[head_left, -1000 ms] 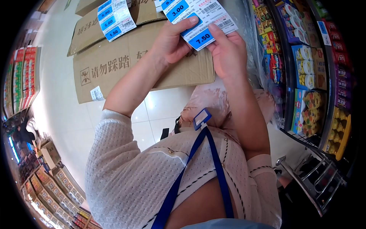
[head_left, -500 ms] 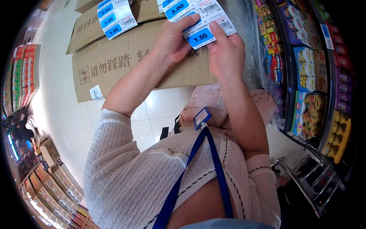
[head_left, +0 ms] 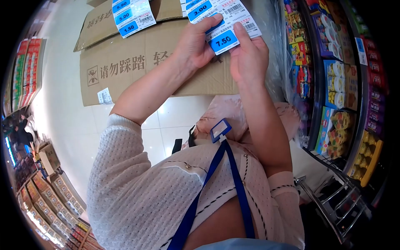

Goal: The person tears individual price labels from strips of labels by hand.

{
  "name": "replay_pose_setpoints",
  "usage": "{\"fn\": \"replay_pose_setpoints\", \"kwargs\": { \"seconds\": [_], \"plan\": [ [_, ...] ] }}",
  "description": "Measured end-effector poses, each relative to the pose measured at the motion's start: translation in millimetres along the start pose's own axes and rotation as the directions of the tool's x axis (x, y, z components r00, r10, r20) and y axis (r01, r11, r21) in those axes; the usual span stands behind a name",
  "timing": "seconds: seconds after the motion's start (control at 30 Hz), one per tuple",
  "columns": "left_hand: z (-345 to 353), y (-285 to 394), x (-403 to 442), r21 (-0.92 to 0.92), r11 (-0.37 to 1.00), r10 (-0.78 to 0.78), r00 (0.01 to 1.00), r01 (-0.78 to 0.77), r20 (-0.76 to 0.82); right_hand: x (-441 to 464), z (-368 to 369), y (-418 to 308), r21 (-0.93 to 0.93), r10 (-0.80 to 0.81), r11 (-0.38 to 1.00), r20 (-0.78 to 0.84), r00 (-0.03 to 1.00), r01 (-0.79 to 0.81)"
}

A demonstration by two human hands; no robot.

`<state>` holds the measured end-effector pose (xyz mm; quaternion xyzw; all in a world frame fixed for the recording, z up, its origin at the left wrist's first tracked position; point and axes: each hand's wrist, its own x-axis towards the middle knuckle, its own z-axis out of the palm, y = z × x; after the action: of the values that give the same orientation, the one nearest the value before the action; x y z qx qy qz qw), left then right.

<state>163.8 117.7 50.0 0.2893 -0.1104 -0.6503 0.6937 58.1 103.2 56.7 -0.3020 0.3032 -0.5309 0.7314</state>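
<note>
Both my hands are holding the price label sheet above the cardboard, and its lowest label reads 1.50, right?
The lowest label reads 7.50, not 1.50, in the head view. Your left hand and right hand hold the price label sheet above the cardboard.

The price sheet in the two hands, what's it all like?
The price sheet looks like white paper, with blue boxes, black numbers, barcodes and small red print. You can read 3.00 and, on the lowest box, 7.50. It slants over the cardboard, and its top runs out of view. The left hand and right hand hold it; the left thumb partly hides a blue box.
</note>
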Motion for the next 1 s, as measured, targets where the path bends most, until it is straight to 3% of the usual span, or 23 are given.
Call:
{"fn": "replay_pose_setpoints", "kwargs": {
  "seconds": [0.5,0.6,0.67,0.7,0.73,0.87,0.9,0.97,1.0],
  "plan": [
    [0,-2,1,-0.068,0.998,0.015,1.000,-0.014,0.019,3,2,2,0.068,0.008,0.998,0.021,1.000,-0.009],
    [-10,1,6,-0.157,0.983,-0.085,0.992,0.098,0.089,2,2,1,0.095,-0.026,0.995,0.006,1.000,0.025],
    [-13,-4,11,-0.126,0.992,-0.019,0.997,0.027,0.069,7,0,2,0.128,-0.081,0.988,-0.053,0.995,0.087],
    [-12,-7,13,-0.112,0.994,0.015,0.998,-0.008,0.062,13,-7,2,0.054,-0.140,0.988,-0.047,0.989,0.143],
    [14,-1,-3,-0.124,0.992,-0.022,0.987,0.001,-0.162,21,-18,0,-0.022,-0.198,0.980,-0.037,0.980,0.197],
    [8,2,-3,0.285,0.954,0.157,0.965,-0.092,-0.212,27,-37,-12,-0.146,-0.236,0.961,0.013,0.972,0.236],
    [5,2,-1,0.365,0.898,0.330,0.926,-0.247,-0.184,27,-39,-15,-0.155,-0.227,0.961,0.042,0.973,0.230],
    [-4,1,3,0.502,0.694,0.635,0.768,-0.516,-0.089,26,-47,-27,-0.185,-0.227,0.952,0.101,0.969,0.242],
    [8,6,-6,0.619,0.552,0.740,0.671,-0.559,-0.055,26,-52,-35,-0.240,-0.212,0.943,0.105,0.972,0.231]
  ]
}}
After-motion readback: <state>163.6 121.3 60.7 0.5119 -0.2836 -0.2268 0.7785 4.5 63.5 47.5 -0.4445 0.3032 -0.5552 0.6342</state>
